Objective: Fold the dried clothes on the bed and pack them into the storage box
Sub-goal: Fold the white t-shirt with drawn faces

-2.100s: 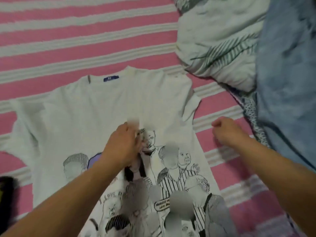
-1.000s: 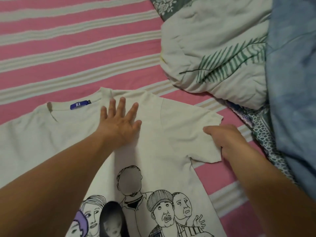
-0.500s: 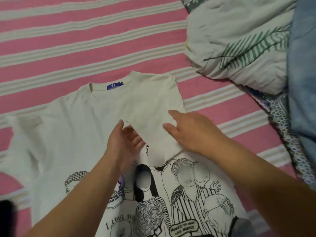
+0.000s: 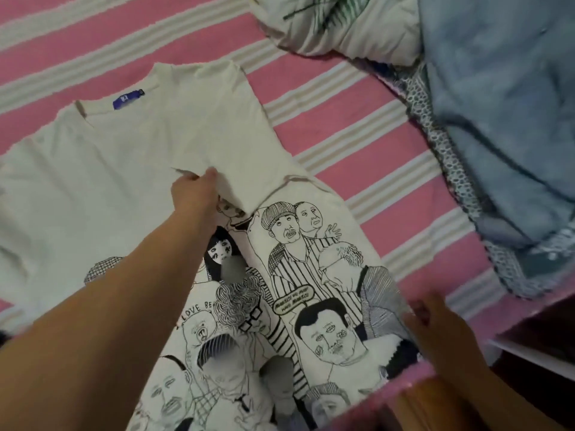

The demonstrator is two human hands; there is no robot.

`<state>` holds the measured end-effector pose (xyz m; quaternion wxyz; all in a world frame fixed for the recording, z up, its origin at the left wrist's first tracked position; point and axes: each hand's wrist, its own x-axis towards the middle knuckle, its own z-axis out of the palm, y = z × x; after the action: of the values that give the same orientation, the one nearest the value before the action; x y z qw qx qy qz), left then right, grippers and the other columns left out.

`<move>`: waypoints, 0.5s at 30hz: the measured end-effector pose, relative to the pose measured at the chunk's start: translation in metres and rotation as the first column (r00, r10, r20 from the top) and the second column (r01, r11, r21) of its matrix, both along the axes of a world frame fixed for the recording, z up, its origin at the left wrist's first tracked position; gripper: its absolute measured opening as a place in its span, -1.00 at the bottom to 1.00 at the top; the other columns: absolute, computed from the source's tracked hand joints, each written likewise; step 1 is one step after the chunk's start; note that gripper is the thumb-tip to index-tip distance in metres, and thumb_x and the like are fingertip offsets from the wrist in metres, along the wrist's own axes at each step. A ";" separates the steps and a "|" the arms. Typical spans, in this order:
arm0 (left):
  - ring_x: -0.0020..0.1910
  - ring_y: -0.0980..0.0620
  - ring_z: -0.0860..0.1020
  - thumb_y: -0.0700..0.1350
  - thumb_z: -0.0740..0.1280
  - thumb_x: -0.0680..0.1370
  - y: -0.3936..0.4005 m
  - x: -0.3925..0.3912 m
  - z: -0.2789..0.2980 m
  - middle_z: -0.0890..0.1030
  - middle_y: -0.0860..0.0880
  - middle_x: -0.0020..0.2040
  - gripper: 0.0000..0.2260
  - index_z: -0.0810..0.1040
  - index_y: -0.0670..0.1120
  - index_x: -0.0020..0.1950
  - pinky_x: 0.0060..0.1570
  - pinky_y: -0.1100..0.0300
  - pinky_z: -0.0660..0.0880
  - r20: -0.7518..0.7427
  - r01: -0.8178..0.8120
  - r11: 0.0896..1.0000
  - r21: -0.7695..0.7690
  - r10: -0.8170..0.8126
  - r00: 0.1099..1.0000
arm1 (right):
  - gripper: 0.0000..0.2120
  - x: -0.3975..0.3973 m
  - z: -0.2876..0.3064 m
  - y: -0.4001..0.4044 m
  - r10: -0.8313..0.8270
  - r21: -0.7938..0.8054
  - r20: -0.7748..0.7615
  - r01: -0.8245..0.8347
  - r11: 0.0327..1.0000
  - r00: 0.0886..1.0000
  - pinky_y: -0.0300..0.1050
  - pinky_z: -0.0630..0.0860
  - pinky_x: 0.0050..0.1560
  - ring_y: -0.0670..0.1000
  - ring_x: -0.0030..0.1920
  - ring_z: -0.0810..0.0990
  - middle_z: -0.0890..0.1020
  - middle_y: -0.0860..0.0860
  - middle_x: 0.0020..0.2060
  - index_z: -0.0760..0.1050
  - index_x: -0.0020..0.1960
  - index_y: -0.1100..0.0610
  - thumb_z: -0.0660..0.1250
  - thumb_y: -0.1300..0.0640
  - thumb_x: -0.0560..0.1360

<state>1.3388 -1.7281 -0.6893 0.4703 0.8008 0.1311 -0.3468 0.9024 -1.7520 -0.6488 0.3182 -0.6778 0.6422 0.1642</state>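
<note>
Folding is at the side-panel step: the T-shirt point(image 4: 130, 169) lies flat on the bed point(image 4: 357, 150), left hand point(image 4: 194, 189) pinching the tucked-in sleeve point(image 4: 230, 150) at centre, right hand point(image 4: 435, 328), blurred, seemingly loose-fingered at four o'clock, next needing to grip that side edge.

Pink-striped bed point(image 4: 342, 132) carries white T-shirt point(image 4: 118, 169), leaf-print quilt point(image 4: 351, 29), blue blanket point(image 4: 504, 104).

pink bedsheet with cream stripes point(image 4: 357, 157) covers the bed. crumpled white quilt with green leaf print point(image 4: 351, 23) at the sheet's far right, blue blanket point(image 4: 504, 104) just right of the quilt. soft indoor light.
</note>
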 end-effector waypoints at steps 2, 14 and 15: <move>-0.08 -0.05 0.59 -0.11 0.33 0.59 -0.006 0.000 0.003 0.61 -0.10 0.01 -0.78 0.55 -0.17 0.20 -0.22 0.24 0.53 0.029 0.068 0.997 0.044 -0.069 0.997 | -0.75 -0.009 0.004 0.007 -0.007 0.022 0.005 0.007 1.000 1.000 -0.07 0.31 -0.29 0.01 -0.30 0.48 0.52 0.02 -0.33 0.37 -0.21 0.06 0.37 0.06 0.57; -0.49 0.21 0.55 0.00 0.13 0.66 0.041 0.119 0.051 0.43 0.12 -0.39 -0.76 0.35 0.03 -0.20 -0.28 0.21 0.50 0.136 0.152 0.984 -0.087 -0.140 0.981 | -0.91 0.034 0.095 0.130 0.657 -0.236 0.279 -0.613 0.754 0.700 -0.33 0.20 -0.14 -0.18 -0.17 0.30 0.35 -0.17 -0.17 0.37 -0.14 -0.03 0.29 0.06 0.44; -0.46 0.19 0.56 -0.03 0.13 0.67 0.059 0.125 0.051 0.47 0.13 -0.39 -0.75 0.37 0.02 -0.21 -0.30 0.24 0.52 0.108 0.141 0.985 -0.099 -0.130 0.986 | -0.93 0.041 0.087 0.142 0.677 -0.223 0.296 -0.640 0.735 0.674 -0.32 0.22 -0.10 -0.16 -0.14 0.33 0.38 -0.15 -0.14 0.39 -0.12 -0.01 0.29 0.07 0.44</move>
<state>1.4634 -1.6695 -0.6386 0.4934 0.7984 0.0335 -0.3435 0.9433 -1.6096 -0.5621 0.3144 -0.8964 0.2928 0.1089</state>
